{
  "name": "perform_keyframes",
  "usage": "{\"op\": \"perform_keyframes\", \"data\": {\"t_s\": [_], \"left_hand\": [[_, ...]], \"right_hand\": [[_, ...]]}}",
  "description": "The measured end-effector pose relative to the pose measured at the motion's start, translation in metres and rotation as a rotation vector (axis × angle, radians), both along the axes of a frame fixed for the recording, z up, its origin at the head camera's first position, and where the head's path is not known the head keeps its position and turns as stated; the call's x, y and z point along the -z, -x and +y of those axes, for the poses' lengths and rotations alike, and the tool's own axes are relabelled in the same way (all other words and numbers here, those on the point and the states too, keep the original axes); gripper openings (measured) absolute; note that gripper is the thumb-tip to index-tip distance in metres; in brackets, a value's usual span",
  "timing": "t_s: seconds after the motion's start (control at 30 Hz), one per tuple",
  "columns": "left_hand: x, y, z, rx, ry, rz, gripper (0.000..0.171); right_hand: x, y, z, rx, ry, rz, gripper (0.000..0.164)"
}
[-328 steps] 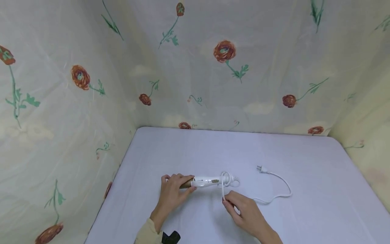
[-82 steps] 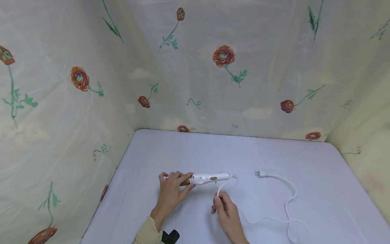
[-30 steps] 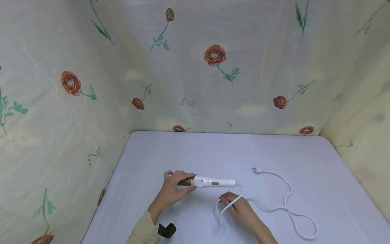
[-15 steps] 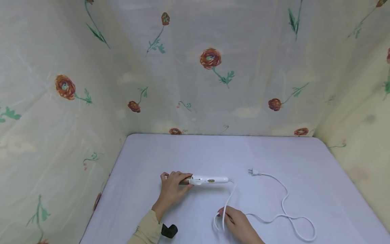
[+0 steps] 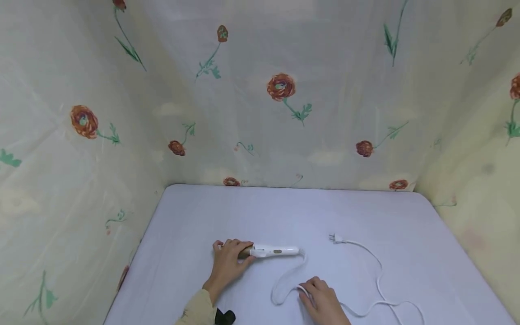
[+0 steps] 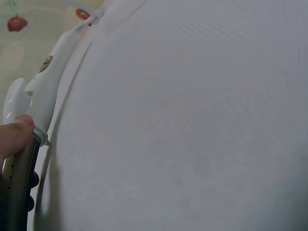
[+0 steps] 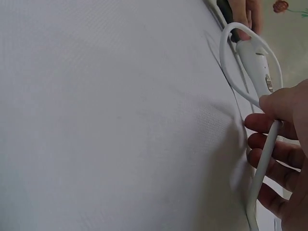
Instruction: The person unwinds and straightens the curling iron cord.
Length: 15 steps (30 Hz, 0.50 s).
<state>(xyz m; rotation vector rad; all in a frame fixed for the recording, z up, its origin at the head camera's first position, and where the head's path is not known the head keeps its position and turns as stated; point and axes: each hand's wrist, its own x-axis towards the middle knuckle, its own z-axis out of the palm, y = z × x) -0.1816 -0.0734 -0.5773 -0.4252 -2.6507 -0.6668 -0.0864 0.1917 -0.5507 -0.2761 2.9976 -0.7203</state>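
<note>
A curling iron point(image 5: 276, 251) with a white handle and a gold-brown barrel lies roughly level across the table, barrel to the left. My left hand point(image 5: 229, 262) grips it by the barrel; in the left wrist view the thumb point(image 6: 17, 134) presses near the clamp lever point(image 6: 15, 100). From the handle's right end the white power cord point(image 5: 276, 289) runs down in an S-bend to my right hand point(image 5: 321, 300). Thumb and index finger pinch the cord there, and the right wrist view shows the other fingers point(image 7: 274, 168) loosely bent beside it.
Beyond my right hand the cord crosses itself in a loop point(image 5: 400, 302) and ends at a two-pin plug point(image 5: 337, 238) on the right of the white-covered table point(image 5: 227, 212). Flower-patterned curtains point(image 5: 325, 135) enclose the table's back and sides.
Earlier the cord was coiled around the curling iron's handle; now it is off it and stretched out. In the last second my right hand has drawn the cord toward me, while the left keeps its grip.
</note>
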Motion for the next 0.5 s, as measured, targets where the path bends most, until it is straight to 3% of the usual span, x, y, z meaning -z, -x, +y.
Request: {"op": "perform_keyframes", "data": {"t_s": [0.17, 0.27, 0.37, 0.5], "left_hand": [[0.006, -0.007, -0.002, 0.02, 0.007, -0.05, 0.04], [0.002, -0.006, -0.003, 0.034, 0.008, -0.061, 0.048], [-0.007, -0.007, -0.007, 0.026, 0.013, -0.093, 0.064], [-0.021, -0.009, -0.022, -0.019, 0.011, -0.13, 0.075]], "right_hand": [[0.0, -0.001, 0.004, -0.003, 0.065, -0.078, 0.024], [-0.006, 0.008, 0.011, 0.006, 0.142, -0.086, 0.027], [-0.011, 0.02, 0.017, 0.004, 0.176, 0.011, 0.029], [-0.014, 0.042, 0.023, -0.036, 0.122, 0.236, 0.039]]}}
